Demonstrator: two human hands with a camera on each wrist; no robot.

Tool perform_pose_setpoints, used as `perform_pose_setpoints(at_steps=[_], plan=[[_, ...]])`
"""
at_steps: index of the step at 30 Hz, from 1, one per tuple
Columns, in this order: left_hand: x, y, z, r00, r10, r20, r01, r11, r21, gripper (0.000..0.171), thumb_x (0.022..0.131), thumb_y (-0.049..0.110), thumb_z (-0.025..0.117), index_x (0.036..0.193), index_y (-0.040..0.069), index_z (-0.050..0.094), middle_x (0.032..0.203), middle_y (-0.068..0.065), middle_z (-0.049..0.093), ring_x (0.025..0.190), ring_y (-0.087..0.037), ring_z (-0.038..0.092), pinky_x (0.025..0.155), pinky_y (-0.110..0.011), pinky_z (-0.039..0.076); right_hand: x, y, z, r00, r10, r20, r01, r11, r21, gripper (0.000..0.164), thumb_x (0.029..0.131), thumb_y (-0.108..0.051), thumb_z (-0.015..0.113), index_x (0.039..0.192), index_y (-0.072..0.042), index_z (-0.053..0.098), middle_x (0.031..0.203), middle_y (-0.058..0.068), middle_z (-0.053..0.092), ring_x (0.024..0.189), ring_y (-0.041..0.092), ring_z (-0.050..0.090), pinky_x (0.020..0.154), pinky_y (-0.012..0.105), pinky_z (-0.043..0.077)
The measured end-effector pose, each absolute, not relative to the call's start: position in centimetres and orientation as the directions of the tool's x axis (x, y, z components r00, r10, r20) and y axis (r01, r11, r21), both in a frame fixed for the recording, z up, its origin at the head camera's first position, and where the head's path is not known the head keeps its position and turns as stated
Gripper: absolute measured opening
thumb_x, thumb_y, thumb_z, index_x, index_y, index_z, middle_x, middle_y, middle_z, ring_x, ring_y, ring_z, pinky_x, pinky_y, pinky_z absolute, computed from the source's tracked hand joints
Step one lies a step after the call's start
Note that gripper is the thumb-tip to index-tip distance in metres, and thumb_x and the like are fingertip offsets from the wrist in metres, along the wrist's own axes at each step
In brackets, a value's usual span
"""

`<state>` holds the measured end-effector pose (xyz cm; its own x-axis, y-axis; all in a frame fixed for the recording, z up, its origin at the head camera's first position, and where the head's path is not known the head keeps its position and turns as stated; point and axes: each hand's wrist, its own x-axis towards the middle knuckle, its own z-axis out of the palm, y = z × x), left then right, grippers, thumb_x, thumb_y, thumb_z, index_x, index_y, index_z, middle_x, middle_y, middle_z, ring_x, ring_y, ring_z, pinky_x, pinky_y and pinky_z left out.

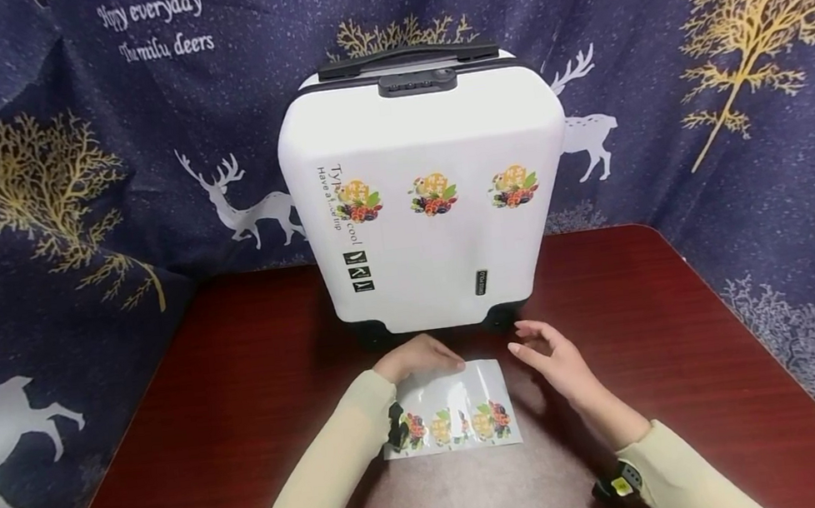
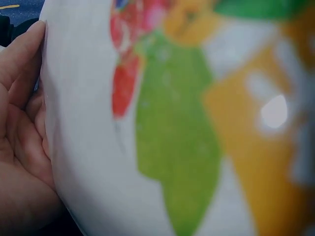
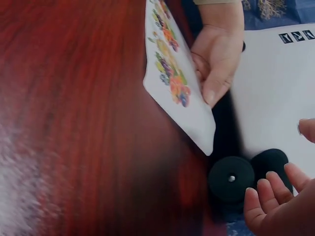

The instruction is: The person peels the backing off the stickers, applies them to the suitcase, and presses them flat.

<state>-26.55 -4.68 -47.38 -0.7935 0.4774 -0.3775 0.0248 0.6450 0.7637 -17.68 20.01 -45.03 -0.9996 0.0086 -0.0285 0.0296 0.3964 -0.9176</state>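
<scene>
In the head view a white sheet of fruit stickers is held up above the table in front of the suitcase. My left hand grips its far edge, thumb on top and fingers beneath. The left wrist view has the sheet close up and blurred, with the hand at its edge. To the right of the sheet my right hand holds nothing, its fingers loosely bent and apart. A white suitcase stands upright behind both hands, bearing three fruit stickers in a row.
The suitcase stands on a dark red wooden table, its black wheel near my right fingers. A black handle and combination lock top it. Behind hangs a blue cloth with deer and trees.
</scene>
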Motion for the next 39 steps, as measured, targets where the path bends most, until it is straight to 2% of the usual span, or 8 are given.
perform_pose_setpoints(at_steps=[3,6,10,13,19,30,39], plan=[[-26.6,-4.8,-47.4,-0.79,0.478,-0.383,0.017,0.642,0.766,0.027,0.091,0.034,0.076,0.109,0.014,0.081,0.106,-0.003,0.079,0.099,-0.013,0.066,0.109,-0.043,0.049,-17.6,19.9,-45.3,-0.998,0.014,-0.059,0.06,0.373,-0.926,0.051,0.101,-0.023,0.063,0.146,-0.001,0.049,0.144,0.023,0.055,0.132,0.035,0.055,0.091,0.021,0.048],[-26.7,-4.8,-47.4,-0.789,0.477,-0.388,0.005,0.636,0.772,0.027,0.091,0.034,0.077,0.109,0.014,0.081,0.106,-0.003,0.079,0.099,-0.013,0.066,0.11,-0.044,0.048,-17.4,19.7,-45.3,-0.996,0.017,-0.084,0.085,0.329,-0.94,0.05,0.103,-0.022,0.06,0.146,0.0,0.048,0.146,0.022,0.054,0.121,0.019,0.06,0.091,0.025,0.05],[-26.8,-4.8,-47.4,-0.792,0.478,-0.381,0.004,0.628,0.779,0.027,0.091,0.033,0.077,0.109,0.012,0.081,0.11,-0.004,0.079,0.105,-0.015,0.066,0.113,-0.046,0.045,-17.3,19.7,-45.4,-0.993,0.01,-0.119,0.117,0.276,-0.954,0.05,0.104,-0.022,0.058,0.147,0.0,0.047,0.146,0.023,0.055,0.108,0.005,0.059,0.088,0.028,0.051],[-26.7,-4.8,-47.5,-0.796,0.478,-0.37,0.009,0.622,0.783,0.027,0.091,0.032,0.076,0.109,0.012,0.081,0.111,-0.005,0.078,0.107,-0.016,0.066,0.113,-0.046,0.046,-17.3,19.7,-45.6,-0.991,0.006,-0.132,0.129,0.253,-0.959,0.05,0.104,-0.021,0.058,0.147,0.001,0.046,0.145,0.025,0.055,0.108,0.009,0.061,0.086,0.027,0.052],[-26.6,-4.8,-47.5,-0.808,0.478,-0.343,0.023,0.608,0.794,0.026,0.092,0.03,0.076,0.109,0.011,0.08,0.117,-0.006,0.077,0.112,-0.02,0.067,0.112,-0.045,0.047,-17.3,20.0,-45.8,-0.989,-0.007,-0.147,0.141,0.249,-0.958,0.052,0.104,-0.023,0.057,0.149,0.001,0.045,0.148,0.025,0.053,0.109,0.007,0.062,0.086,0.026,0.053],[-26.1,-5.2,-47.7,-0.843,0.444,-0.302,0.006,0.57,0.822,0.026,0.092,0.031,0.076,0.109,0.013,0.081,0.119,-0.007,0.076,0.103,-0.014,0.065,0.101,-0.036,0.05,-17.3,20.5,-45.9,-0.988,-0.004,-0.152,0.147,0.221,-0.964,0.053,0.105,-0.024,0.056,0.15,0.001,0.043,0.148,0.026,0.052,0.108,0.002,0.06,0.085,0.026,0.053],[-25.4,-5.4,-47.8,-0.874,0.395,-0.282,-0.048,0.509,0.86,0.028,0.092,0.029,0.076,0.111,0.01,0.08,0.124,-0.01,0.075,0.119,-0.024,0.065,0.109,-0.045,0.048,-17.3,21.1,-46.1,-0.987,-0.004,-0.163,0.159,0.192,-0.968,0.052,0.106,-0.024,0.054,0.15,0.0,0.043,0.15,0.026,0.051,0.107,0.001,0.06,0.086,0.024,0.053]])
